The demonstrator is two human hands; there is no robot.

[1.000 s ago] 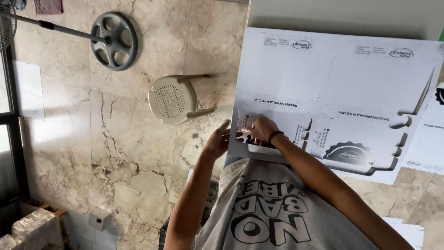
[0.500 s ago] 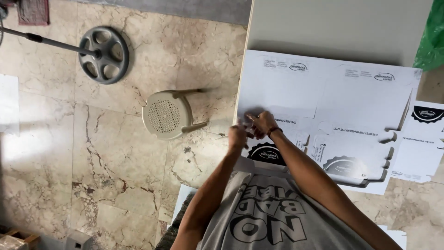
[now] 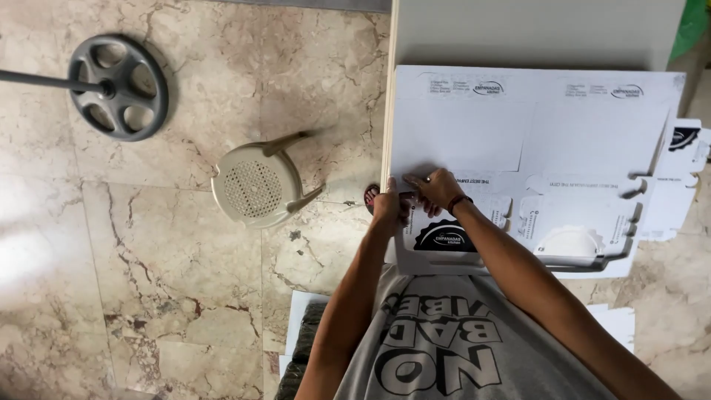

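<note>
Here your left hand (image 3: 386, 208) and right hand (image 3: 437, 188) both pinch a flap of the flat white cardboard box blank (image 3: 518, 148) — fingers curled closed — at the surface's (image 3: 533, 33) left edge.

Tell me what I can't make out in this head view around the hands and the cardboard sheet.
- Left hand: fingertips curl over the sheet's edge, grip unclear.
- Right hand: fingers press the flat cardboard sheet; what lies under them is hidden.
- Sheet's near edge: covered by the person's shirt.
- Second sheet: cut off by the right frame edge.
- Stool: legs blurred.
</note>
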